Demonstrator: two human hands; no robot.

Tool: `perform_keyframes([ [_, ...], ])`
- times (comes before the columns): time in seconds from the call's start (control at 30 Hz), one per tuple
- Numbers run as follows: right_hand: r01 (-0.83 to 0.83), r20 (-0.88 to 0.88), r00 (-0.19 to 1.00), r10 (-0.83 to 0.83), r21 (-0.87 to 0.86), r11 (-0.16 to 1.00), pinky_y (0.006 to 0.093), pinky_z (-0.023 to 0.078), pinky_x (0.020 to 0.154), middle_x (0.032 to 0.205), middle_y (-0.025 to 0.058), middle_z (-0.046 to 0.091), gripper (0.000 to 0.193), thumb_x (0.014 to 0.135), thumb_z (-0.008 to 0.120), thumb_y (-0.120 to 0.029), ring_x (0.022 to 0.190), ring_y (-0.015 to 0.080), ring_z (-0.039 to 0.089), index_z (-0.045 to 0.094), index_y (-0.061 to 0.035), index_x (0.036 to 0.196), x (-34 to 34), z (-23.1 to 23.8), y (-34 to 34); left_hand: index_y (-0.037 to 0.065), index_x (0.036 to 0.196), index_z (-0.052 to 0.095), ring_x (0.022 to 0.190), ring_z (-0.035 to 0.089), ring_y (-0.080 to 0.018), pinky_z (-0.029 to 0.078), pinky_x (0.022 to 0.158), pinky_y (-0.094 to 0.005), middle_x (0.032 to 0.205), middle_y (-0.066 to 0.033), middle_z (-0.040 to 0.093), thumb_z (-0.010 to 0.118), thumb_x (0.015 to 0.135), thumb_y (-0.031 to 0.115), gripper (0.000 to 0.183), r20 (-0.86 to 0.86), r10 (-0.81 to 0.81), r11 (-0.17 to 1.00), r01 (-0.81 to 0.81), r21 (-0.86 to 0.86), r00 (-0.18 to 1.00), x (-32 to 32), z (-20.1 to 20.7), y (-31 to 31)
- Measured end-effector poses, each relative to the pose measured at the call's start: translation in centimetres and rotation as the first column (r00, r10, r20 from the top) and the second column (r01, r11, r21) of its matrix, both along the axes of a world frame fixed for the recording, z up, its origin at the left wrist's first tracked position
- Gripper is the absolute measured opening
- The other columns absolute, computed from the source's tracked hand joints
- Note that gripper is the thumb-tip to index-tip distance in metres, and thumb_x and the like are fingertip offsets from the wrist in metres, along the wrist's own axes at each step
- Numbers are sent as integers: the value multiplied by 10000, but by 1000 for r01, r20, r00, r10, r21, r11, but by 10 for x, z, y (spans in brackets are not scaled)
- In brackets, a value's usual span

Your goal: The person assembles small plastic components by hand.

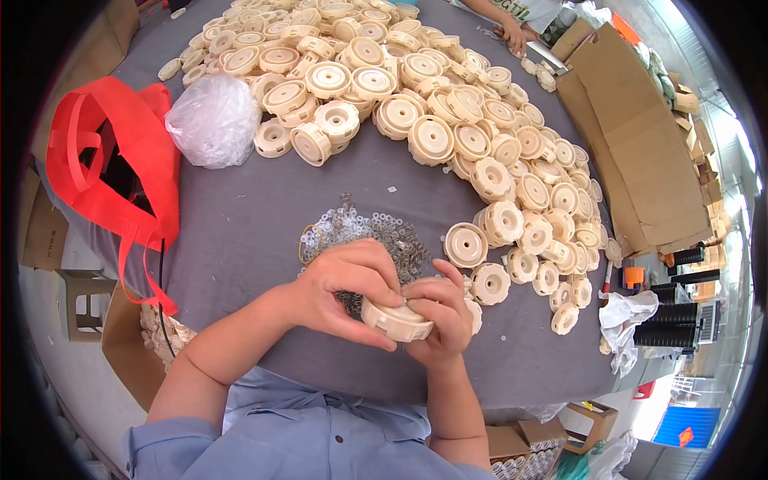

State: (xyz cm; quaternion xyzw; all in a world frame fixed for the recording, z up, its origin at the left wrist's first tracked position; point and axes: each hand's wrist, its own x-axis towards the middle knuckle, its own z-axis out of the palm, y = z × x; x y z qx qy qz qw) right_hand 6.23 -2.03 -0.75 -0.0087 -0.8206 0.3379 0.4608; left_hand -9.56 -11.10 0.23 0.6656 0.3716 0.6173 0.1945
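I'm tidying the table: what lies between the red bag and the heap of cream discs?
In the head view, a crumpled translucent plastic bag lies between the red bag and the disc heap.

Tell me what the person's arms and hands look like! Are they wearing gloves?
No gloves! The left hand and right hand are bare, and I can't see a ring, watch or bracelet. The forearms are bare too. Higher up on the left arm is a wide blue-grey sleeve, matching the shirt.
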Motion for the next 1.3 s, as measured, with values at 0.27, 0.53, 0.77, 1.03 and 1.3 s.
perform_keyframes([
  [0.27, 102, 6, 995, -103, 98, 990, 449, 402, 895, 844, 59, 594, 288, 619, 664, -30, 734, 214, 604, 547, -75, 878, 3, 3, 2, 71, 902, 631, 771, 558, -209, 424, 708, -315, 861, -57, 583, 817, 568, 196, 402, 17, 135, 964, -128, -232, 991, 7, 11, -2],
  [0.53, 51, 47, 997, -56, 89, 995, 456, 402, 898, 813, 56, 593, 310, 594, 679, -43, 725, 209, 597, 548, -63, 874, 0, 4, 3, 78, 896, 664, 748, 555, -193, 398, 685, -300, 817, -39, 585, 824, 556, 213, 399, -147, 172, 980, -184, -72, 974, 3, 5, -2],
  [0.77, 49, 18, 999, -49, 44, 998, 457, 404, 898, 816, 53, 603, 281, 621, 687, -40, 724, 201, 602, 547, -73, 862, -2, 1, 2, 83, 892, 671, 692, 552, -180, 406, 618, -289, 784, -23, 580, 798, 572, 142, 350, -74, 153, 988, -154, -19, 986, 8, 3, -1],
  [1.03, 123, -34, 992, -120, 103, 987, 459, 374, 923, 841, 48, 607, 233, 655, 659, -68, 727, 198, 609, 529, -93, 848, 6, 6, 0, 84, 909, 648, 740, 595, -216, 478, 625, -328, 850, -49, 610, 730, 579, 55, 341, -189, 239, 967, -217, 129, 952, 14, 10, -4],
  [1.3, 176, -52, 984, -170, 157, 972, 451, 346, 938, 868, 52, 600, 255, 654, 641, -74, 786, 192, 601, 511, -115, 869, 7, 9, -3, 75, 903, 640, 760, 602, -231, 488, 639, -336, 863, -58, 616, 731, 575, 41, 342, -196, 172, 982, -152, 110, 965, 11, 13, -3],
])
